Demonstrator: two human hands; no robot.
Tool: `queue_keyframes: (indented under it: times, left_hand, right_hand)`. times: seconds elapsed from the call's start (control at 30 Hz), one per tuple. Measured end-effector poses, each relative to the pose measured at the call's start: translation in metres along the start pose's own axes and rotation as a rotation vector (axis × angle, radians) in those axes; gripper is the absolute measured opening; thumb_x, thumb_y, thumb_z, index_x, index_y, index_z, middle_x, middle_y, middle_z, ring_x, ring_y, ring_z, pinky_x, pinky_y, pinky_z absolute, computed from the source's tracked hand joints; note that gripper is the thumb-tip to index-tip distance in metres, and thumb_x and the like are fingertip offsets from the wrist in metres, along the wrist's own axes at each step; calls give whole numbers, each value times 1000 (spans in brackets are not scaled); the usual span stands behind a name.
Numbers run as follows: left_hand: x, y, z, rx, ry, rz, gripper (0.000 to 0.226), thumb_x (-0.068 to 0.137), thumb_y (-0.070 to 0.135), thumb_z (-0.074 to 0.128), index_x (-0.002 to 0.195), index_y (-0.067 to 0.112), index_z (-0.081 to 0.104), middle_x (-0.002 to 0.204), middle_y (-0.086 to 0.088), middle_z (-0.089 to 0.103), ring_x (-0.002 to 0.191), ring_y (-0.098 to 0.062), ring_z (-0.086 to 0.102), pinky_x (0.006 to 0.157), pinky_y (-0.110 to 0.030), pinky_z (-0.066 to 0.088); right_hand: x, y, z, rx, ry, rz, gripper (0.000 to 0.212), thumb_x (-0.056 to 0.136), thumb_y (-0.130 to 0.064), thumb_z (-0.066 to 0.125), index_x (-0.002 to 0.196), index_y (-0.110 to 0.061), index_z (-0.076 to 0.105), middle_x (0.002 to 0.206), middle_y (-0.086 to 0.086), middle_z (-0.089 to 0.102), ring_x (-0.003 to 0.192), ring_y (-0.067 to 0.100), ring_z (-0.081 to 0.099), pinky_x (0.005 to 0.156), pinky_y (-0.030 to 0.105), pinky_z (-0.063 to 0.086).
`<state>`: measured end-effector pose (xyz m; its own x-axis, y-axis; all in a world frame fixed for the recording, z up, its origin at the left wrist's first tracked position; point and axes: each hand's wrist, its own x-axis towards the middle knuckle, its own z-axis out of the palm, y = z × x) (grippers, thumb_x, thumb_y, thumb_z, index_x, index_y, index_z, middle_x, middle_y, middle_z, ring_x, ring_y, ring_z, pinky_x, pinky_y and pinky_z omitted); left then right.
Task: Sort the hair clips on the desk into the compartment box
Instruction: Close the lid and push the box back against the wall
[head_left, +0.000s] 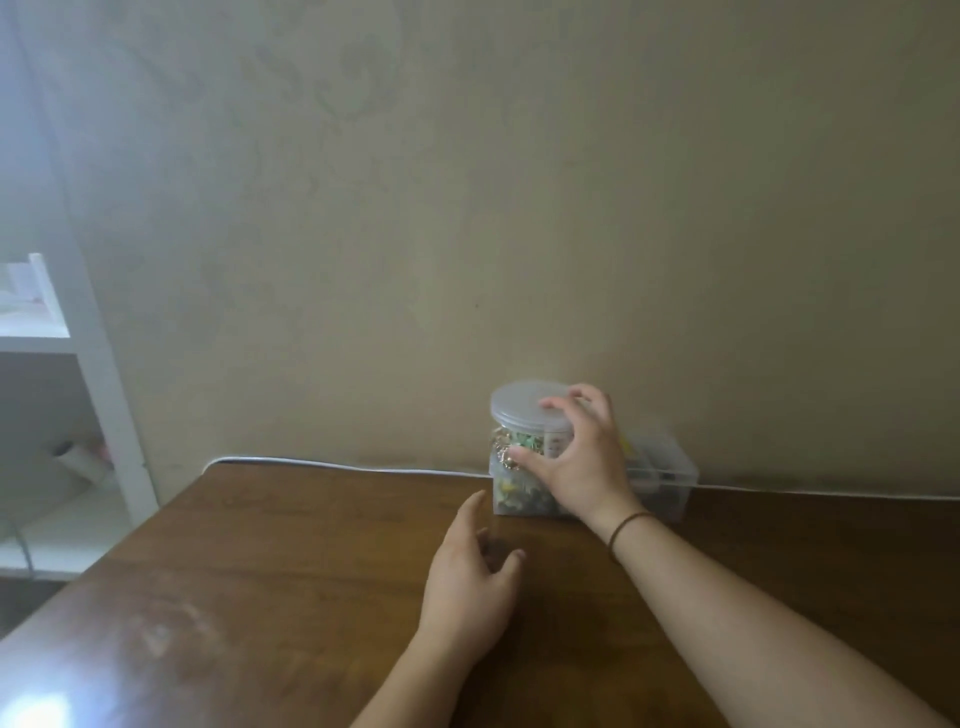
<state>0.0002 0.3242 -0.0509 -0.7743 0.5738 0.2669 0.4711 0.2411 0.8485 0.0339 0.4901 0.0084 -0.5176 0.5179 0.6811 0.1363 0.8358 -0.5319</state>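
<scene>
Right hand (576, 457) wrapped around clear round jar (524, 441) at far edge of wooden desk (260, 571): fingers curled over frosted lid (519, 402), thumb pressed on the jar's side wall. Jar upright, packed with small mixed-colour items, probably hair clips; individual pieces too blurred to identify. Dark band (626, 530) on right wrist.

Left hand (467, 577) nearer the camera, just short of the jar, fingers loosely extended, thumb spread, holding nothing. Contact with desk surface not determinable.

Clear rectangular compartment box (665, 478) directly behind and to the right of the jar, against the beige wall (519, 208), largely hidden by right hand; contents not legible. Jar and box appear touching or nearly so.

White cable (337, 464) along back edge of desk. White shelf unit (98, 374) at left, beyond desk corner.
</scene>
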Motion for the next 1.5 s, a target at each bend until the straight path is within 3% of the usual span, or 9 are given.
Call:
queue_keyframes:
  times: [0.13,0.27,0.43,0.7,0.87,1.03,1.17,1.33,1.5]
  left_hand:
    - [2,-4,0,-26,7,1,41,85,26,68,125,27,57,97,26,59,92,10,58,80,-10,46]
    - [0,-4,0,6,45,-9,16,86,20,69,102,23,70,88,14,69,84,5,62,77,-17,51]
    - [-20,19,18,271,-49,39,23,84,28,70,106,23,69,102,4,69,101,-17,63,85,-32,50]
    - [-77,152,165,290,-478,295,45,86,46,65,127,36,53,131,13,52,127,-11,46,104,-34,43]
    - [-95,212,262,155,-691,208,64,85,46,67,141,37,38,145,8,45,132,-13,43,107,-37,42]
    - [-93,247,326,62,-839,12,84,89,49,59,155,31,11,159,0,26,143,-22,30,116,-44,27]
    - [-102,259,346,65,-872,55,79,92,56,48,155,25,12,156,3,34,144,-21,27,120,-51,3]
    - [-120,245,315,-227,-787,-6,90,81,46,67,154,25,17,150,7,36,133,-10,38,113,-34,33]
    - [-129,223,237,-245,-781,142,95,76,51,71,152,35,17,151,20,31,125,7,39,105,-16,31]
  right_hand:
    - [-2,1,-3,-82,-134,5,73,69,-53,77,131,-27,49,153,4,25,141,21,26,113,33,28]
    - [-22,14,-55,-171,-314,52,102,74,-67,63,150,-37,3,162,-4,-1,147,18,7,117,43,20]
    - [-100,78,-192,-358,-207,157,78,83,-60,59,147,-34,24,157,-9,20,144,11,18,115,33,25]
    - [-174,169,-351,-647,99,514,78,75,-52,72,141,-25,38,149,7,25,137,30,25,107,44,34]
    - [-187,222,-372,-482,94,778,102,67,-63,73,148,-33,19,156,14,13,143,35,16,113,55,24]
    - [-186,243,-373,-499,8,820,88,76,-63,64,145,-36,18,146,1,43,137,29,34,114,58,16]
    - [-184,240,-371,-401,10,827,76,81,-48,68,141,-34,23,134,0,55,124,22,51,110,52,32]
    - [-179,201,-364,-254,-35,674,74,82,-25,69,137,-36,22,140,7,24,119,26,48,96,37,46]
    - [-177,145,-334,-82,34,552,88,60,-19,90,119,-41,28,132,1,20,113,15,37,100,39,40]
